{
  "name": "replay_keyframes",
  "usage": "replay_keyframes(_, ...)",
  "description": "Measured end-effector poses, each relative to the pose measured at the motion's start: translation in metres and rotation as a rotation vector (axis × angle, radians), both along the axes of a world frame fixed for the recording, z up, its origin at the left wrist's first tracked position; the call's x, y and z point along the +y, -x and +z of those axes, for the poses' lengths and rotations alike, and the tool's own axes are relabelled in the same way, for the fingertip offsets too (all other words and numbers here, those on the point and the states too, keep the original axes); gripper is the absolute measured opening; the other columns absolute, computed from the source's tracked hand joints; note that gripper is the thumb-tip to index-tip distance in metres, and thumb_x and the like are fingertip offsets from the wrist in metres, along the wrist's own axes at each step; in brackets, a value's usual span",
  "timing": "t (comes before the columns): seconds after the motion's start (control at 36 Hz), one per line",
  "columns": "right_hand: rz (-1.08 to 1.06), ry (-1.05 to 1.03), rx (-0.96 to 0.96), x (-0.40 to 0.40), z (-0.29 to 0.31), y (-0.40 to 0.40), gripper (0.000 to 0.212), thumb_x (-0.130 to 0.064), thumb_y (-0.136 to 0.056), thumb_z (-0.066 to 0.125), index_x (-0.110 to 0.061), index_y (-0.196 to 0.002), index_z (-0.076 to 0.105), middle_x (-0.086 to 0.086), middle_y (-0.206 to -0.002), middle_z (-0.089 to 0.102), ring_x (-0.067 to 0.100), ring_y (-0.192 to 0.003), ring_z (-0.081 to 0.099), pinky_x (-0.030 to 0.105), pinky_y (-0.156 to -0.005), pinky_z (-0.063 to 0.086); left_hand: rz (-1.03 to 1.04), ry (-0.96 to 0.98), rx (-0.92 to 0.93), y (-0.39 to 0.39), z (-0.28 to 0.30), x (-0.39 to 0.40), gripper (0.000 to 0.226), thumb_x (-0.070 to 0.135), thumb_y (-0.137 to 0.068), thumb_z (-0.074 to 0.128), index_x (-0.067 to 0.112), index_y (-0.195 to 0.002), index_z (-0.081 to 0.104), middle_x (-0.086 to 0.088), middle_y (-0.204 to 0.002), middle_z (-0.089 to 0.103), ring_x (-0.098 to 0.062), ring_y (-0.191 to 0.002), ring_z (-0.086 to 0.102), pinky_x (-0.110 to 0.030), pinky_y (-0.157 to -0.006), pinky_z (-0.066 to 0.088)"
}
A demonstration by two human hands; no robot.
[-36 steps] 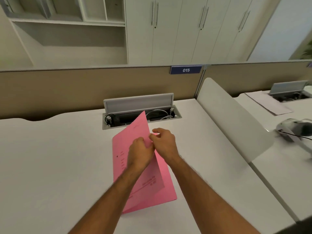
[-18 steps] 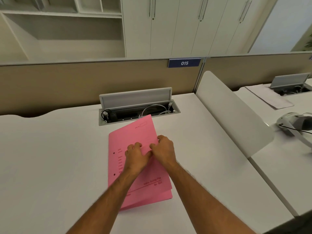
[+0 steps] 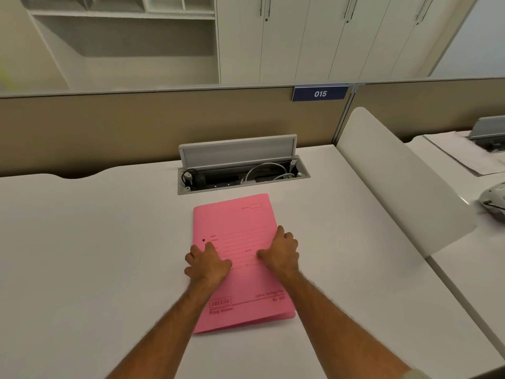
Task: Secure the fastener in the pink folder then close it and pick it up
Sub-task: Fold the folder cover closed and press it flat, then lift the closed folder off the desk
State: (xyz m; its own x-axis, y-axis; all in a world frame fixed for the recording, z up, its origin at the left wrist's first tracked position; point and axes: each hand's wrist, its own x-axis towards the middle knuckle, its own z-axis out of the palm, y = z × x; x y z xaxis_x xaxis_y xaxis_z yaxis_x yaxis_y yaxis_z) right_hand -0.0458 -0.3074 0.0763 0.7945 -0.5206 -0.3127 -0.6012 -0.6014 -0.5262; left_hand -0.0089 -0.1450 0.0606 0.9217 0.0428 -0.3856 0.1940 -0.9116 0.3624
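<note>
The pink folder (image 3: 240, 222) lies closed and flat on the white desk (image 3: 82, 255), with its printed cover facing up. A small dark hole (image 3: 203, 240) shows near its left edge. The fastener is hidden inside. My left hand (image 3: 209, 262) rests on the folder's left edge with fingers spread, partly over the desk. My right hand (image 3: 281, 253) lies on the right edge, thumb on the cover and fingers curled at the rim. Neither hand lifts the folder.
An open cable tray (image 3: 243, 173) with its grey lid up sits in the desk just behind the folder. A white divider panel (image 3: 396, 173) slants along the right. On the neighbouring desk are papers (image 3: 461, 154) and a white device (image 3: 494, 199).
The front cover, raised a second ago, has come down flat. My hands have moved apart from the middle to the folder's left and right edges.
</note>
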Motion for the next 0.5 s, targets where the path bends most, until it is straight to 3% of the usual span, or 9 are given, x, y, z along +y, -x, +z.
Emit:
replay_keyframes(0.19,0.032,0.038,0.051,0.003,-0.022,0.004,0.081,-0.034,-0.081,0.078,-0.017,-0.143,0.030,0.010,-0.135,0.047,0.030,-0.127,0.043,0.049,-0.102,0.045,0.094,0.079,0.069,0.002,-0.002,0.016,0.054,0.036,-0.089,0.067,0.014,-0.133,0.045,-0.016,-0.134,0.040,-0.035,-0.126,0.043,-0.048,-0.099,0.050)
replay_keyframes(0.33,0.055,0.091,0.083,0.002,-0.033,0.007,0.083,-0.038,-0.081,0.078,-0.019,-0.145,0.028,0.009,-0.136,0.046,0.029,-0.128,0.041,0.048,-0.103,0.044,0.140,0.095,0.084,0.004,-0.003,0.024,0.063,0.038,-0.087,0.070,0.014,-0.137,0.040,-0.018,-0.135,0.043,-0.036,-0.127,0.044,-0.050,-0.100,0.051)
replay_keyframes(0.5,0.070,0.113,0.095,0.003,-0.038,0.009,0.080,-0.035,-0.080,0.078,-0.019,-0.143,0.030,0.008,-0.135,0.046,0.028,-0.127,0.042,0.049,-0.103,0.044,0.293,0.274,0.113,0.000,0.002,0.026,0.068,0.025,-0.081,0.078,0.010,-0.134,0.038,-0.021,-0.132,0.047,-0.039,-0.119,0.054,-0.052,-0.094,0.055)
